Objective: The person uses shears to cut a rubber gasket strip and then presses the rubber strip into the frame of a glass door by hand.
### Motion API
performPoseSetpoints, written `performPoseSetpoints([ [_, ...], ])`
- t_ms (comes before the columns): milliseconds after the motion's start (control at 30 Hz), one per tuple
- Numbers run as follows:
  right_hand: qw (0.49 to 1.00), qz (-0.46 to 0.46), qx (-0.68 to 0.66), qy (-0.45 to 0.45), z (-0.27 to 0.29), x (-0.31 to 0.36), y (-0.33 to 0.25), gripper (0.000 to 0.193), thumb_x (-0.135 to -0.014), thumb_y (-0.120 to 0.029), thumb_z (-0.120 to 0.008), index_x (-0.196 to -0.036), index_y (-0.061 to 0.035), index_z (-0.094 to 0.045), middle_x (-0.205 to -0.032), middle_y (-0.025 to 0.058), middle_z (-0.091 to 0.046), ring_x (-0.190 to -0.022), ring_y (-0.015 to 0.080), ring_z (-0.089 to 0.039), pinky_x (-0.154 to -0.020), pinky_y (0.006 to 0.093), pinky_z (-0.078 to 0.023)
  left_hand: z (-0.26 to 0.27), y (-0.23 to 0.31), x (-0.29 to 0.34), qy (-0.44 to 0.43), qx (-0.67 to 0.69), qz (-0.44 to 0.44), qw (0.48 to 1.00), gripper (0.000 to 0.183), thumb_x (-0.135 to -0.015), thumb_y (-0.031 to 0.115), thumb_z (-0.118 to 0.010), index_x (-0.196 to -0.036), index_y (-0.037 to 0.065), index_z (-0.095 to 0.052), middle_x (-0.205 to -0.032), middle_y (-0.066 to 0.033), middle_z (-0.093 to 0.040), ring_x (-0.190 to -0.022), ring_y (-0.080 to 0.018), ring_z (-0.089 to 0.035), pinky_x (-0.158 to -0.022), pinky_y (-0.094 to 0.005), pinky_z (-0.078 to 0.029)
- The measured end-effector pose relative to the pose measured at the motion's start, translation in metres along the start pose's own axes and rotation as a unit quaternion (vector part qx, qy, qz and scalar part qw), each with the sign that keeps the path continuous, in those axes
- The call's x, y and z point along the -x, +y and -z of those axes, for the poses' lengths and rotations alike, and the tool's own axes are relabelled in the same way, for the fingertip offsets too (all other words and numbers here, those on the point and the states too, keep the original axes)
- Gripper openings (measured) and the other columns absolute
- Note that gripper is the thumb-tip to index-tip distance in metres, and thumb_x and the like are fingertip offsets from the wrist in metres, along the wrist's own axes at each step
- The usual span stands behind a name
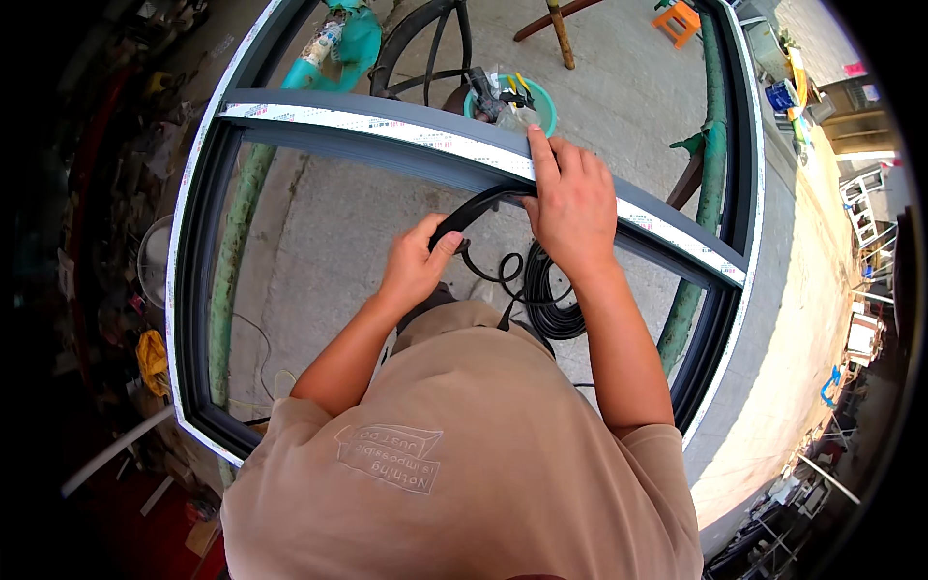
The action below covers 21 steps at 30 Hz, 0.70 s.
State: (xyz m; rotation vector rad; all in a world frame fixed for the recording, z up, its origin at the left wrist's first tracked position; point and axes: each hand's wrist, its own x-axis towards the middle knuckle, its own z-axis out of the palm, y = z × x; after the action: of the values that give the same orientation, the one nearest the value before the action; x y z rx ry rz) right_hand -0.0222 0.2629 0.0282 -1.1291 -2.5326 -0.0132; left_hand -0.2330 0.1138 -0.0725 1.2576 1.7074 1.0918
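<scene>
A dark grey window frame point(200, 290) with white protective film lies in front of me. Its crossbar point(387, 129) runs from side to side beyond my hands. Pinched between the thumb and fingers of my left hand point(410, 268) is a black rubber sealing strip point(468, 211), which arcs up toward the crossbar. My right hand point(577, 211) lies over the crossbar, fingers across its filmed top and thumb at the near edge against the strip. The strip's contact under that hand is partly hidden. Below, a loose coil of black strip point(553, 314) hangs or lies near my body.
Green pipes point(237, 251) support the frame on the left, with another pipe point(713, 145) at the right. Beyond the crossbar stands a turquoise bucket point(543, 104) with tools. An orange stool point(677, 24) is at the far right. Clutter lines both sides.
</scene>
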Motion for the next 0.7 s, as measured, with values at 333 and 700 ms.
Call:
performPoseSetpoints([
  [333,1.0,0.003,0.01,0.008,0.001,-0.001,0.0,0.097,-0.079,-0.027,-0.1,-0.165,-0.006,-0.059,-0.138,0.0115,-0.069,-0.124,0.0341,-0.066,-0.11,0.0479,-0.05,0.037,0.047,-0.05,0.096,-0.142,-0.127,0.977,0.028,-0.106,0.026,-0.082,-0.119,0.002,-0.081,-0.094,-0.0201,-0.08,-0.079,-0.0351,-0.075,-0.071,-0.042,-0.057],
  [700,1.0,-0.004,0.008,0.008,0.003,-0.006,-0.006,0.098,-0.08,-0.037,-0.099,-0.164,-0.0042,-0.059,-0.136,0.013,-0.07,-0.125,0.0348,-0.065,-0.112,0.0487,-0.049,0.034,0.047,-0.061,0.137,-0.146,-0.177,0.964,0.023,-0.101,0.02,-0.084,-0.114,0.001,-0.08,-0.103,-0.0184,-0.08,-0.093,-0.0413,-0.077,-0.08,-0.046,-0.059],
])
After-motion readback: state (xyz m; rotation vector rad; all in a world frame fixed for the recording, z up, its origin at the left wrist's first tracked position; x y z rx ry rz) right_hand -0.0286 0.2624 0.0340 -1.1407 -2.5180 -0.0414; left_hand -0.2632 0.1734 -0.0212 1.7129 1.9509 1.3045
